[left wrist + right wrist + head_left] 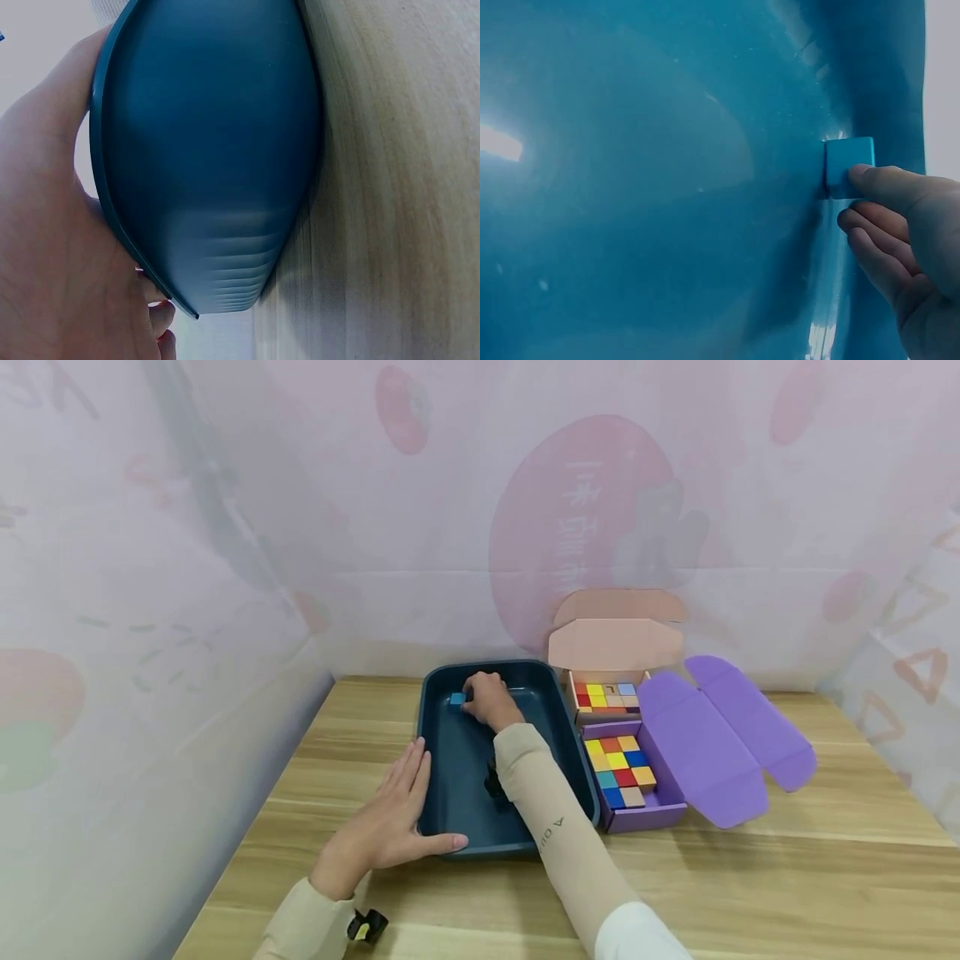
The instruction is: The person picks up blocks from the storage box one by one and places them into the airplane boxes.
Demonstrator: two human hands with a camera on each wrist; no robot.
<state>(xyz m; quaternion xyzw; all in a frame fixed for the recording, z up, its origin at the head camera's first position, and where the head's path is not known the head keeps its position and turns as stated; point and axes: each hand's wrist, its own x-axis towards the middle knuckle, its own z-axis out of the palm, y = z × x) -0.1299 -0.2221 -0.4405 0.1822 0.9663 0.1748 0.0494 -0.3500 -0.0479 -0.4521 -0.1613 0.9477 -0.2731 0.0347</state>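
A dark teal tray (461, 785) sits on the wooden table, and a small blue block (457, 699) is inside it near the far left corner. My right hand (491, 700) reaches into the tray and pinches this block. Seen in the right wrist view, the thumb lies on the face of the blue block (844, 172), by the tray's wall; the fingertip on its far side is hidden. My left hand (390, 827) rests on the tray's near left rim with its fingers straight and thumb spread along the near edge.
Right of the tray stands an open purple box (652, 817) with several coloured blocks (615, 760), its lid (712, 747) spread to the right. Behind it is an open pink box (615, 643) holding more coloured blocks (596, 689). A printed cloth (450, 568) hangs behind the table.
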